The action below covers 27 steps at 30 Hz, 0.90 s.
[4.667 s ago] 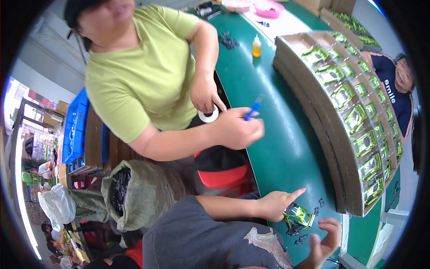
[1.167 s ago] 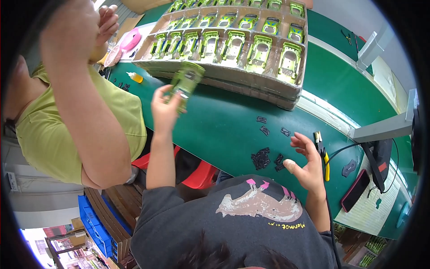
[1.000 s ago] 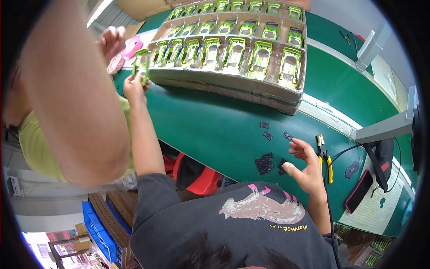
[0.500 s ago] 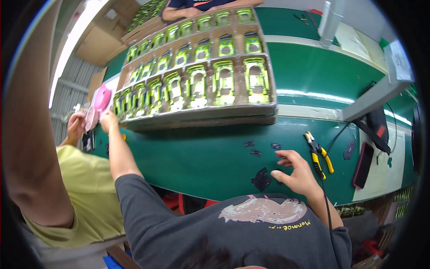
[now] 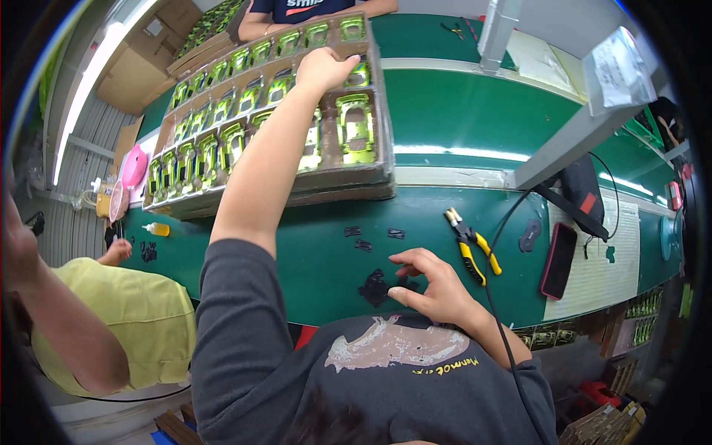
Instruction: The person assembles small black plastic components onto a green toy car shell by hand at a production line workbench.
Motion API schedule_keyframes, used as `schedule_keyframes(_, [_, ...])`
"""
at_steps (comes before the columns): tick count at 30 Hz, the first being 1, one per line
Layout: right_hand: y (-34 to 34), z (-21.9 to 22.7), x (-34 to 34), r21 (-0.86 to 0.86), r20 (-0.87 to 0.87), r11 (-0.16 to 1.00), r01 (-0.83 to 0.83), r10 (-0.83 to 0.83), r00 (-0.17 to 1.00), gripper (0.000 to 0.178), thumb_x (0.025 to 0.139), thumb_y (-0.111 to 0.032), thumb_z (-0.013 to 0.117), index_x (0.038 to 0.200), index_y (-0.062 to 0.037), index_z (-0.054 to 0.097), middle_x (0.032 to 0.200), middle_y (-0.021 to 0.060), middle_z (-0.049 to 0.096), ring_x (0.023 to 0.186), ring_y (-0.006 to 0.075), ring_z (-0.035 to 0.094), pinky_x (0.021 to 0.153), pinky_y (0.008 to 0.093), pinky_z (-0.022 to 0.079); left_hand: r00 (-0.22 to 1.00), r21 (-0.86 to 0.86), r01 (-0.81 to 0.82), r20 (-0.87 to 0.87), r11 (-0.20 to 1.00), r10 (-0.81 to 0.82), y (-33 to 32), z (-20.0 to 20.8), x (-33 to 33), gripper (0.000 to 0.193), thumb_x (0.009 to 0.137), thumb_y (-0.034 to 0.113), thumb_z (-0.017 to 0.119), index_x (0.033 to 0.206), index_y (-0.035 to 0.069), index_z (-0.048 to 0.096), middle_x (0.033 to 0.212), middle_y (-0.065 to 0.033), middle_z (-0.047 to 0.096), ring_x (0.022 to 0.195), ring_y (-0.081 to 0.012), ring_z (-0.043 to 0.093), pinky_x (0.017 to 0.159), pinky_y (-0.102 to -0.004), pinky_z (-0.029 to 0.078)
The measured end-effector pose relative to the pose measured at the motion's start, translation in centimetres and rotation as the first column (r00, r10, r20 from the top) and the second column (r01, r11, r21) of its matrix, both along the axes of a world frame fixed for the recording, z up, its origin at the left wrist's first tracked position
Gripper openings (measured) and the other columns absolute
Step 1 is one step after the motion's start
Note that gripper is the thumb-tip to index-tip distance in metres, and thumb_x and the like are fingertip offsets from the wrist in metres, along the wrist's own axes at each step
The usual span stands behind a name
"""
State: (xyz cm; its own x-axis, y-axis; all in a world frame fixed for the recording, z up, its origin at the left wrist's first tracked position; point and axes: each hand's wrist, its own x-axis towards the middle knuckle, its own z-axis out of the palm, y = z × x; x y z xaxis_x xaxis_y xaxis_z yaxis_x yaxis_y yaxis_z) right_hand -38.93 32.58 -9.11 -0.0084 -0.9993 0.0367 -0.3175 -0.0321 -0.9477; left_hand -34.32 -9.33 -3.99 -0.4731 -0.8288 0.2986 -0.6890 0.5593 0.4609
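Note:
My left hand (image 5: 322,70) reaches far out over a long brown tray (image 5: 348,185) whose pockets hold several lime-green toy car shells. Its bent fingers rest on one green car shell (image 5: 360,74) near the tray's right end; whether they grip it is hidden. Close to my chest, my right hand (image 5: 437,285) sits on the green table (image 5: 445,111). It is clawed over a little heap of black parts (image 5: 374,288), and one small black part (image 5: 408,285) is pinched between thumb and fingertips. More black bits (image 5: 371,237) lie apart just beyond.
Yellow-handled pliers (image 5: 471,245), a black phone (image 5: 560,259) and a black cable lie to the right. A white post (image 5: 497,30) rises beyond. At left are a small yellow bottle (image 5: 158,230), a pink object (image 5: 133,167) and a co-worker in a yellow-green shirt (image 5: 126,319). Another person's arms (image 5: 311,11) rest beyond the tray.
My left arm has swung from the tray's far left end to its right end. My right hand has stayed on the heap of black parts. The view has tilted.

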Motion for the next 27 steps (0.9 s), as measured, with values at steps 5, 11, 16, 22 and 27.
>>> schedule_keyframes(5, [2.7, -1.0, -3.0, 0.012, 0.051, 0.992, 0.127, -0.128, 0.991, 0.045, 0.082, -0.017, 0.077, 0.121, -0.0013, 0.061, 0.113, 0.0123, 0.062, 0.094, 0.021, 0.067, 0.083, 0.033, 0.054, 0.89, 0.2, -0.166, 0.453, 0.966, 0.059, -1.4, 0.9, -3.9, 0.069, 0.069, 0.056, 0.074, 0.114, 0.003, 0.071, 0.118, -0.0203, 0.068, 0.11, -0.0301, 0.066, 0.096, -0.0377, 0.051])
schedule_keyframes(11, [3.6, -0.7, -3.5, 0.018, 0.117, 0.99, 0.138, -0.14, 0.983, 0.043, 0.081, -0.016, 0.077, 0.119, -0.0003, 0.062, 0.109, 0.0117, 0.063, 0.094, 0.0199, 0.067, 0.084, 0.0319, 0.054, 0.897, 0.087, -0.208, 0.415, 0.974, 0.154, 0.0, 2.0, -3.8, 0.068, 0.066, 0.052, 0.078, 0.107, -0.003, 0.072, 0.114, -0.0228, 0.069, 0.106, -0.0321, 0.068, 0.093, -0.0388, 0.052])
schedule_keyframes(16, [3.8, -0.8, -4.0, -0.061, 0.133, 0.983, 0.172, -0.162, 0.978, 0.04, 0.082, -0.015, 0.076, 0.116, -0.0007, 0.063, 0.106, 0.011, 0.064, 0.092, 0.0192, 0.067, 0.082, 0.0311, 0.054, 0.999, -0.353, 0.024, -0.015, 0.935, -0.031, 5.0, 5.5, -0.3, 0.057, 0.067, 0.048, 0.083, 0.086, -0.001, 0.062, 0.079, -0.0172, 0.069, 0.071, -0.0265, 0.067, 0.068, -0.0379, 0.053])
schedule_keyframes(22, [0.4, 0.5, -4.4, -0.138, 0.243, 0.935, 0.326, -0.287, 0.927, 0.029, 0.084, -0.003, 0.071, 0.112, 0.0005, 0.064, 0.099, 0.0057, 0.066, 0.091, 0.0132, 0.066, 0.084, 0.0268, 0.053, 0.536, 0.123, 0.566, -0.806, 0.815, -0.251, 24.5, 2.7, 8.7, 0.023, 0.086, -0.006, 0.069, 0.095, 0.001, 0.049, 0.127, -0.0219, 0.058, 0.108, -0.0223, 0.064, 0.088, -0.0317, 0.055])
schedule_keyframes(27, [-2.7, 1.5, -1.3, -0.154, 0.325, 0.962, 0.227, -0.168, 0.931, 0.032, 0.088, -0.002, 0.068, 0.117, 0.0048, 0.061, 0.105, 0.0108, 0.07, 0.097, 0.0163, 0.068, 0.088, 0.0288, 0.053, 0.431, 0.313, 0.597, -0.902, 0.739, 0.033, 32.2, -4.6, 11.6, 0.02, 0.089, -0.004, 0.068, 0.1, -0.001, 0.051, 0.134, -0.0224, 0.05, 0.115, -0.0239, 0.06, 0.096, -0.0345, 0.053])
